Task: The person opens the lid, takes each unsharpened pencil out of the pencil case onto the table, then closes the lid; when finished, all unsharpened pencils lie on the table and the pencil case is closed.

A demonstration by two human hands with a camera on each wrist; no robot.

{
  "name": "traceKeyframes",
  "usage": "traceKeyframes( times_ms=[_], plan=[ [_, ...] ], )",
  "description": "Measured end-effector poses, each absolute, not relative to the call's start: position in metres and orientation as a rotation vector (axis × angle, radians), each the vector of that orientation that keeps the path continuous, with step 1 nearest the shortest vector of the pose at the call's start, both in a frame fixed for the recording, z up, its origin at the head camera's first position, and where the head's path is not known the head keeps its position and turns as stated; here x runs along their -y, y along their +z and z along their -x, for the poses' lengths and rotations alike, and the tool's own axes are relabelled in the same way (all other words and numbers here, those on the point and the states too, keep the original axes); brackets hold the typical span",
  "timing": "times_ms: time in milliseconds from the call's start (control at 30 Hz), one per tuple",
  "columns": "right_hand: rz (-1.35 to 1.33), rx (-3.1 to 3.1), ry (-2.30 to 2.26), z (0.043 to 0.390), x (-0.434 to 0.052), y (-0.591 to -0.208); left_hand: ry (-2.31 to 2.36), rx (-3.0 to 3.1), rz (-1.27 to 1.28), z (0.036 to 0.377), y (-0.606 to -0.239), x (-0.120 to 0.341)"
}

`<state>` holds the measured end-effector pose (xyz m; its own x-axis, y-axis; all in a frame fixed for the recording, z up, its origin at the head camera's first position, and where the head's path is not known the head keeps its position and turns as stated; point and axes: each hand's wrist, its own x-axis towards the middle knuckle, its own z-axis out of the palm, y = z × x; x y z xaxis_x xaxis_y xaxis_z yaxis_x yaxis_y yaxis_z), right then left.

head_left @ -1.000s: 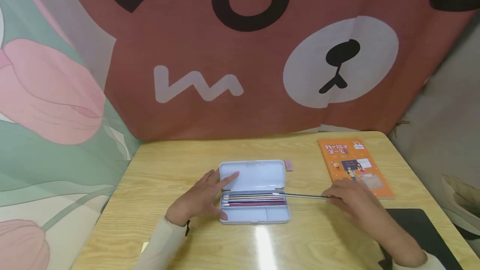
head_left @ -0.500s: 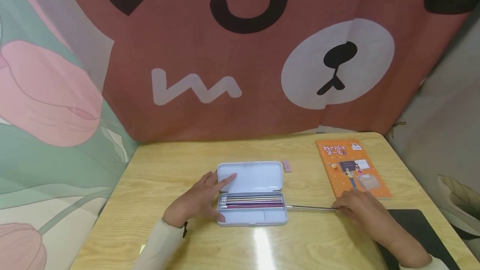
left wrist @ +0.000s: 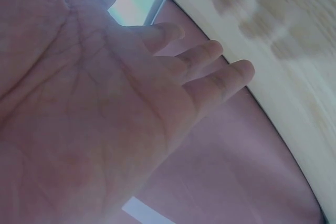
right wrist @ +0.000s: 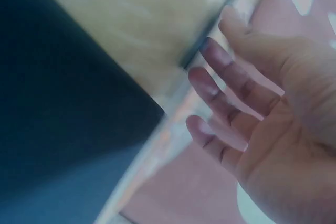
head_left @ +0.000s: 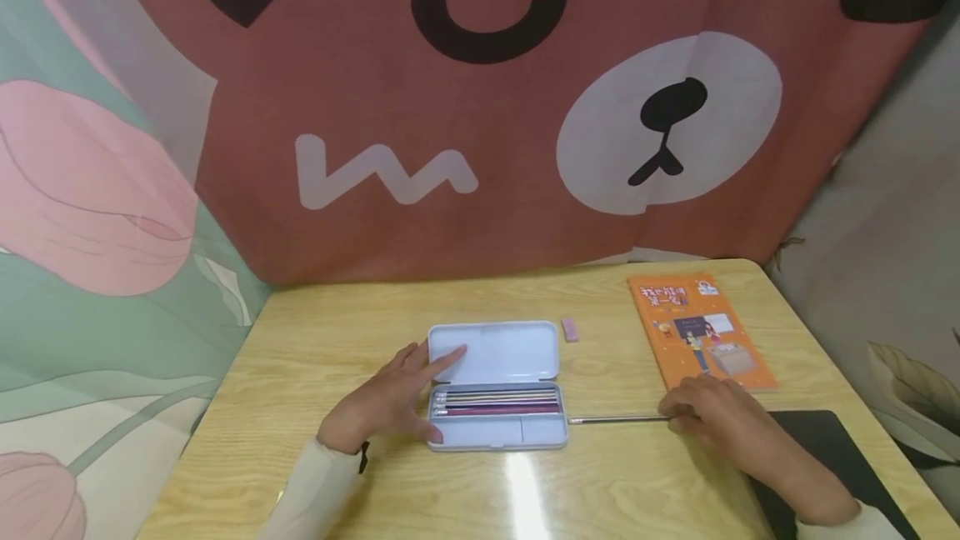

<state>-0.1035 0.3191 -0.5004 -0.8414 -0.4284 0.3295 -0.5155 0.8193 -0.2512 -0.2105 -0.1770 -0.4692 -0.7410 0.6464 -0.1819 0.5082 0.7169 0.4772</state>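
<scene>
A pale wooden table [head_left: 360, 490] fills the lower half of the head view, with a bright glare streak at bottom centre. In the lower right corner lies a dark mat [head_left: 832, 448], partly covered by the right forearm and cut off by the frame edge. Just above it, the right hand [head_left: 712, 415] lies palm-down with fingers loosely extended on the end of a thin silver pen [head_left: 615, 419], which lies flat on the table right of centre; whether the fingertips pinch it cannot be told. The pen's tip nearly meets an open white pencil case [head_left: 495, 394] at centre, holding a row of pencils [head_left: 495, 403]. The left hand [head_left: 382, 402] rests at the case's left edge, fingers straight and spread, index finger on the raised lid. Beyond the case sits a small pink eraser [head_left: 570, 329]. In the right middle lies an orange book [head_left: 697, 327]. Behind the table hangs a brown bear-face cloth [head_left: 487, 107], with a green and pink flower cloth [head_left: 90, 215] on the left. Both wrist views are blurred, showing mostly open palms.
</scene>
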Motion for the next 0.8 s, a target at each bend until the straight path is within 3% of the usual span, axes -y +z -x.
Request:
traceKeyframes(
  times_ms=[200, 333, 800],
  plan=[
    [-0.476, 2.789, 0.482, 0.117, -0.313, -0.447, 0.557, -2.611, -0.917, 0.211, -0.47, 0.177],
    [-0.47, 2.769, 0.524, 0.127, -0.285, -0.426, 0.553, -2.597, -0.902, 0.211, -0.471, 0.177],
    [-0.928, 2.849, 0.443, 0.159, -0.134, -0.466, 0.601, -2.563, -0.946, 0.214, -0.47, 0.181]
  ],
)
